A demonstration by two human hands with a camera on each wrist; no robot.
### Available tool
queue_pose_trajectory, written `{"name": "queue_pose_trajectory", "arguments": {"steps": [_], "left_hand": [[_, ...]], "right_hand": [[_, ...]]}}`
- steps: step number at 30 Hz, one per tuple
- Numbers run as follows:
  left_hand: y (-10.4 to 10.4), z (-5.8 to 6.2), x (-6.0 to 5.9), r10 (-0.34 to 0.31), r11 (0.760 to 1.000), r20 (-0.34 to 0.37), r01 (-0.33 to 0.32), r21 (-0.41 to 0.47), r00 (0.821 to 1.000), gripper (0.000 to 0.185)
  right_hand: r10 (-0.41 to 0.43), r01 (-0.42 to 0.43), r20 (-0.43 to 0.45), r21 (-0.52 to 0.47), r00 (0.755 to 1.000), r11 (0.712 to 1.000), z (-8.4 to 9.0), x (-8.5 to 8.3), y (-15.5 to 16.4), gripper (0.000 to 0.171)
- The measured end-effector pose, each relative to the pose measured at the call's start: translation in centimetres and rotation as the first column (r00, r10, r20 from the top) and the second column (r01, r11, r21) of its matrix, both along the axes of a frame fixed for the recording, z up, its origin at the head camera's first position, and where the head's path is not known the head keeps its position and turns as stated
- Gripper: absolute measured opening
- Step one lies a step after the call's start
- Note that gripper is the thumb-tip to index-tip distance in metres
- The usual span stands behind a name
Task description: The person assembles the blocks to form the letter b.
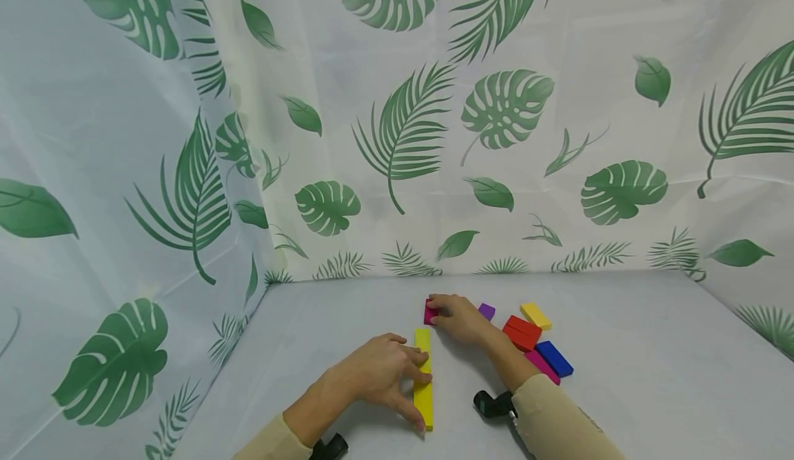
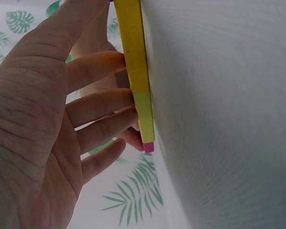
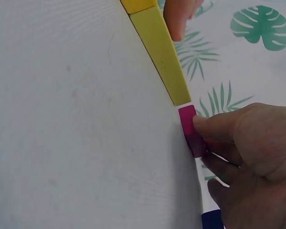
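The leaf-printed white curtain backdrop (image 1: 397, 136) encloses the work area on three sides. Below it lies the flat pale grey table surface (image 1: 651, 377), which carries all the loose pieces; none of them sits in a container.

The long yellow rectangular bar (image 1: 423, 377) lies flat on the table, running away from the person. In the wrist views it appears as two yellow blocks set end to end. The left hand (image 1: 378, 376) has its fingers spread and extended, fingertips (image 2: 119, 62) pressing against the bar's long left side, thumb near its close end.

A loose cluster lies right of the right forearm: the flat red rectangular block (image 1: 522, 332), the dark blue rectangular block (image 1: 554, 358), the yellow short rectangular block (image 1: 535, 315), the pink flat block (image 1: 542, 367) partly under the forearm, and the small purple block (image 1: 486, 311).

The small magenta block (image 1: 429, 313) rests just beyond the bar's far end, with a narrow gap between them. The right hand (image 1: 460, 318) pinches this block, curled fingers on top and thumb (image 3: 214, 125) on its side.
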State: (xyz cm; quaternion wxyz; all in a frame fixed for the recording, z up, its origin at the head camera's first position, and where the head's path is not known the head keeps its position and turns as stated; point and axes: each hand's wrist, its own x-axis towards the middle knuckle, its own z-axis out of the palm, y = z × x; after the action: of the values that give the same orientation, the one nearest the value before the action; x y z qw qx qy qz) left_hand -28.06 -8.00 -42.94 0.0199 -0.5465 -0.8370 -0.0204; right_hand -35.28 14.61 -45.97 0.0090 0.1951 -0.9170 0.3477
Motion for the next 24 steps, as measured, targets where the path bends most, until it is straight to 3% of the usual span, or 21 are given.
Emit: {"name": "queue_pose_trajectory", "arguments": {"steps": [13, 24], "left_hand": [[0.09, 0.0, 0.05, -0.014, 1.0, -0.032, 0.014, 0.006, 0.999, 0.071], [0.03, -0.12, -0.03, -0.01, 1.0, -0.014, 0.01, 0.014, 1.0, 0.071]], "right_hand": [[0.006, -0.006, -0.009, 0.008, 1.0, 1.0, -0.13, 0.1, -0.18, 0.039], [0.045, -0.046, -0.023, -0.013, 0.999, 0.999, -0.28, 0.2, -0.31, 0.039]]}}
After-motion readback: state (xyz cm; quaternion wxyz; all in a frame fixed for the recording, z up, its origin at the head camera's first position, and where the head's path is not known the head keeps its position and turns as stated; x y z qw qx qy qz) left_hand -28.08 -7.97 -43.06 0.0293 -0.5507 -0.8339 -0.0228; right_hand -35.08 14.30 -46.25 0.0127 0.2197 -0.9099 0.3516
